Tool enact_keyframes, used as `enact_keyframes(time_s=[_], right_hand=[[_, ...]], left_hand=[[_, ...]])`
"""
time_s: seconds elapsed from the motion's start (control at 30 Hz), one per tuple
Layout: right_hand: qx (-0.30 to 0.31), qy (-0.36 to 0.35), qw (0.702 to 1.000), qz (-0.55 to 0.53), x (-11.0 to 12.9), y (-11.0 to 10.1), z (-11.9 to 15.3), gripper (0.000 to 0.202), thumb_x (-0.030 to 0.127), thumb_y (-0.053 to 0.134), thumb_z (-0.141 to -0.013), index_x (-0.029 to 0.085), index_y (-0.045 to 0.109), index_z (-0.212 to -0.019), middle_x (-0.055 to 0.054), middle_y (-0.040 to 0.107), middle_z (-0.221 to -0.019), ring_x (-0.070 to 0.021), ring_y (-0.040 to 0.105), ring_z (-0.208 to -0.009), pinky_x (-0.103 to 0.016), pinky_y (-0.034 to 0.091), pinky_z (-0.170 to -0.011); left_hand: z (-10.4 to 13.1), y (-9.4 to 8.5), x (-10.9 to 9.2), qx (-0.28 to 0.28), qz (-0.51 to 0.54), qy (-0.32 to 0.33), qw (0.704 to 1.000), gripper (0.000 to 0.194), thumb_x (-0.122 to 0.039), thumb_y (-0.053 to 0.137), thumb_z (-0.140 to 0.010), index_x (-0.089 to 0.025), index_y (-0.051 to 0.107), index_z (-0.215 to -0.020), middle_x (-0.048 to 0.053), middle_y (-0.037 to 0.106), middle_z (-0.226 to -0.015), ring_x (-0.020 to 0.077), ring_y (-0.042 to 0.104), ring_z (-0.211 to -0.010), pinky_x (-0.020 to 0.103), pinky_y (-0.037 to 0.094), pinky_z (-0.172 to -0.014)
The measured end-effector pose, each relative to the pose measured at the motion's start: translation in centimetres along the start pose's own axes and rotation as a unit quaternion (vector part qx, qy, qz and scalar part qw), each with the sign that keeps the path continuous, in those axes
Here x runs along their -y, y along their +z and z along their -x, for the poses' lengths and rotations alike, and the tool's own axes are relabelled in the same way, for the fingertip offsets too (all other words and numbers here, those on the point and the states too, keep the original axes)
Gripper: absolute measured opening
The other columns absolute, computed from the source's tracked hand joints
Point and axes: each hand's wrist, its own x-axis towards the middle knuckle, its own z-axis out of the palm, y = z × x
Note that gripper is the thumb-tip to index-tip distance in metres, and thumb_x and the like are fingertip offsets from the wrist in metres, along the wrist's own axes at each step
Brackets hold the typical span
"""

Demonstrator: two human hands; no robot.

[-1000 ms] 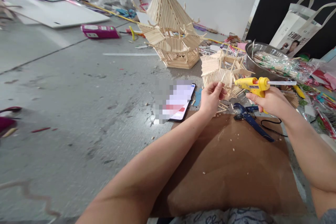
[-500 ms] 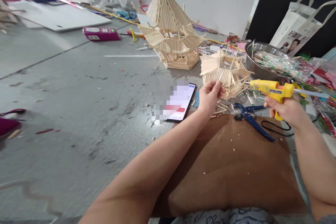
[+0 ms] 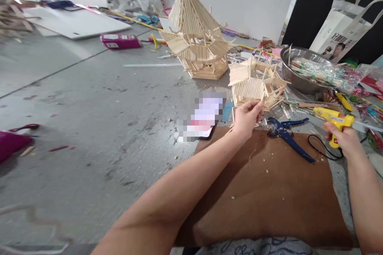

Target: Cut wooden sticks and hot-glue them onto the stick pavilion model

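Left grip (image 3: 247,118), hold unclear, is at the small stick model (image 3: 247,87); right grip (image 3: 347,139) clasps the glue gun (image 3: 342,120).

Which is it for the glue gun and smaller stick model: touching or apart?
Apart: the head view shows a clear gap between the glue gun, held in the right hand, and the smaller stick model.
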Motion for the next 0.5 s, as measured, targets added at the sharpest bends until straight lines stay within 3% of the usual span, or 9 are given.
enact_keyframes(time_s=[0.1,0.2,0.33,0.5], right_hand=[[0.000,0.057,0.994,-0.095,-0.7,0.1,-0.8,0.036,0.048,0.068,-0.062,0.015,0.060,-0.075,0.002,0.054,-0.061,-0.0062,0.046,-0.041,-0.019,0.037,-0.036],[-0.008,0.099,0.985,-0.141,-1.3,0.0,-1.4,0.037,0.049,0.069,-0.059,0.015,0.060,-0.071,0.003,0.050,-0.055,-0.0073,0.045,-0.039,-0.022,0.038,-0.036],[-0.021,0.140,0.979,-0.145,-2.1,-0.1,-1.9,0.036,0.049,0.070,-0.057,0.016,0.057,-0.064,0.002,0.049,-0.053,-0.0084,0.045,-0.038,-0.023,0.039,-0.036],[-0.008,0.154,0.984,-0.086,-2.7,0.0,-2.0,0.037,0.052,0.068,-0.058,0.017,0.056,-0.065,0.000,0.050,-0.056,-0.0096,0.047,-0.041,-0.026,0.042,-0.041]], left_hand=[[-0.2,0.1,-0.1,-0.004,0.015,-0.037,0.999,0.020,-0.032,0.067,-0.066,-0.014,0.061,-0.067,-0.005,0.050,-0.045,0.0023,0.037,-0.033,0.018,0.026,-0.035],[-0.3,0.3,-0.2,-0.006,0.038,-0.084,0.996,0.017,-0.029,0.067,-0.067,-0.013,0.060,-0.068,-0.005,0.051,-0.044,0.0027,0.037,-0.033,0.018,0.026,-0.034],[-0.6,0.5,-0.4,-0.012,0.066,-0.134,0.989,0.014,-0.026,0.067,-0.068,-0.014,0.059,-0.068,-0.005,0.050,-0.043,0.0028,0.037,-0.033,0.017,0.027,-0.035],[-0.8,0.6,-0.5,-0.008,0.086,-0.148,0.985,0.013,-0.023,0.066,-0.069,-0.014,0.057,-0.066,-0.004,0.050,-0.044,0.0025,0.038,-0.034,0.016,0.028,-0.036]])
